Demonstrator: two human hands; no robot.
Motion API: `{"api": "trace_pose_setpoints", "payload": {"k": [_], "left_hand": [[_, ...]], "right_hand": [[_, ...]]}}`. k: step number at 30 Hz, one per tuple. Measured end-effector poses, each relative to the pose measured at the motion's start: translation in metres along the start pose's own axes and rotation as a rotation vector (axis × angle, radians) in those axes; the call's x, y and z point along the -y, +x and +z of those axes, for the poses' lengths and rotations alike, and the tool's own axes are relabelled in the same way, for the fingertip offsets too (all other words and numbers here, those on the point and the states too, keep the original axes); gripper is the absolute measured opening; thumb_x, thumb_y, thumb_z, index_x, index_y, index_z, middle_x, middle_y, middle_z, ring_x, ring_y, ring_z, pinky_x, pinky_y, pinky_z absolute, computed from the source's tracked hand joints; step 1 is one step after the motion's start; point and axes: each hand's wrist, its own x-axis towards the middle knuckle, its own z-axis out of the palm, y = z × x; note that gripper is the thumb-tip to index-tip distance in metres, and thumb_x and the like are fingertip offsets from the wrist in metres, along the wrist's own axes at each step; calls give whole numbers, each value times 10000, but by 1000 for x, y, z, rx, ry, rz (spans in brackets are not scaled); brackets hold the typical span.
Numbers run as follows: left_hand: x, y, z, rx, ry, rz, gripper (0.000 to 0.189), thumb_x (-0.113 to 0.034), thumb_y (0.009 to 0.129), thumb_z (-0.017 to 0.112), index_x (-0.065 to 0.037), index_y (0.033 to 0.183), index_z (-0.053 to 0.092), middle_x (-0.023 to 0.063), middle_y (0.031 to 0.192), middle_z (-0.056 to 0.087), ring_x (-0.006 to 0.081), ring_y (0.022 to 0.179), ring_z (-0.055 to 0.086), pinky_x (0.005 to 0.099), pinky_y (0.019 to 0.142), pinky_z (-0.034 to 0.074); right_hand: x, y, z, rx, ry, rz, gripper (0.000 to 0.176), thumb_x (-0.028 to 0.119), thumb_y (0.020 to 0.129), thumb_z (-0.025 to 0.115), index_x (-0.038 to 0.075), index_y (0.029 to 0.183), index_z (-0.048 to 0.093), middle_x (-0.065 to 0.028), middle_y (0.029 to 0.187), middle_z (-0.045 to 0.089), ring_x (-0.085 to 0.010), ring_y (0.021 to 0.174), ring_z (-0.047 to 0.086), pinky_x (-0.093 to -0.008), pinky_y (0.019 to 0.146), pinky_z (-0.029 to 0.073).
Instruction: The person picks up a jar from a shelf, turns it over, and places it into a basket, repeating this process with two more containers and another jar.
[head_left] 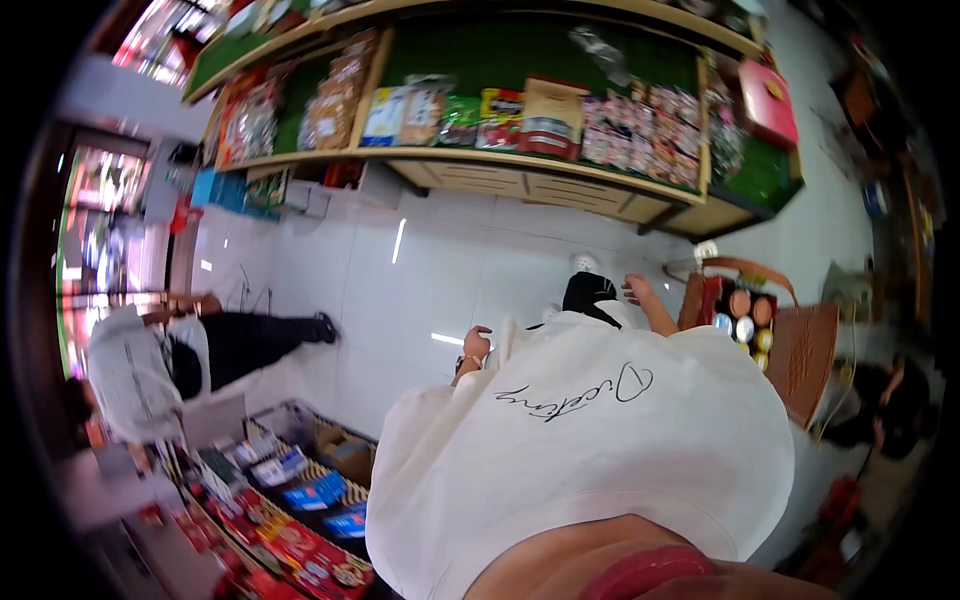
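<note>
My left hand (pixel 477 345) hangs in front of the white shirt, with a bracelet or watch at the wrist. Its fingers are loosely bent, one stands out from the rest, and nothing shows in it. Off to the right, my right hand (pixel 637 290) is held away from the body with its fingers apart and no object in it. It is nearest to a box of round-lidded jars (pixel 742 318) beside a brown woven chair (pixel 803 362). Neither hand touches any goods.
Ahead runs a green-lined shelf (pixel 450 166) with packaged snacks (pixel 640 130) and a red box (pixel 768 103). A person in a white top (pixel 135 370) is at the left. Bins with blue packs (pixel 316 491) and red packs (pixel 300 550) stand at lower left.
</note>
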Motion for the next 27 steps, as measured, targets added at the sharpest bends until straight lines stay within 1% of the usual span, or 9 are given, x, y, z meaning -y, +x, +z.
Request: {"api": "trace_pose_setpoints", "payload": {"k": [3,11,14,18,19,21,24,26,27], "left_hand": [[45,-2,-1,-176,-8,55,362,-9,640,486,-134,912,690,195,958,647,360,956,591,388,844,472],[108,8,-27,-212,-225,-291,326,-111,659,551,-63,955,679,232,1004,633,349,986,596,385,877,460],[127,44,-56,-156,-219,-306,389,-219,685,611,-47,1032,650,227,1020,633,340,998,601,384,893,457],[114,110,-120,-238,-240,-218,379,-278,765,602,-42,1061,634,200,1033,637,347,1018,590,401,884,459],[125,139,-133,-232,-95,-2,351,-270,785,601,-41,1049,631,188,987,653,330,970,613,386,849,477],[85,162,-183,-371,-503,-68,293,-229,803,606,-44,1029,626,137,879,667,242,807,639,332,721,504],[65,178,-233,-626,-847,27,236,-185,836,580,-37,1017,616,75,780,633,138,655,576,273,591,472],[86,185,-240,-668,-813,-54,219,-180,860,562,-25,1006,614,39,718,588,103,585,519,260,530,437],[128,199,-221,-791,-445,163,221,-171,845,572,-17,996,619,72,733,617,146,605,554,291,560,460]], "right_hand": [[39,11,35,68,-151,-42,328,326,844,538,148,1121,535,-49,1014,615,-212,846,574,-377,735,473],[158,64,184,214,-578,-148,313,279,832,543,121,1101,568,-68,943,637,-211,746,586,-382,686,482],[227,54,276,405,-854,-874,308,234,807,553,89,1075,593,-101,875,648,-229,707,601,-396,656,484],[371,-7,435,560,-1181,-1408,221,160,787,535,55,974,590,-166,809,612,-357,765,586,-438,676,467],[414,-45,472,606,-1290,-1499,176,130,785,530,66,936,592,-146,837,610,-340,797,574,-440,702,462],[474,-99,542,728,-1043,-1906,197,97,780,533,87,963,605,-120,879,609,-318,835,565,-414,743,461],[535,-223,621,917,-918,-2058,276,71,771,550,94,1041,604,-94,951,619,-296,901,568,-393,799,454],[557,-323,635,1071,-707,-2285,282,92,766,576,111,1044,619,-98,947,631,-284,931,582,-406,808,456],[560,-364,640,1187,-527,-2392,275,100,758,583,114,1030,624,-79,933,638,-269,906,594,-415,797,459]]}}
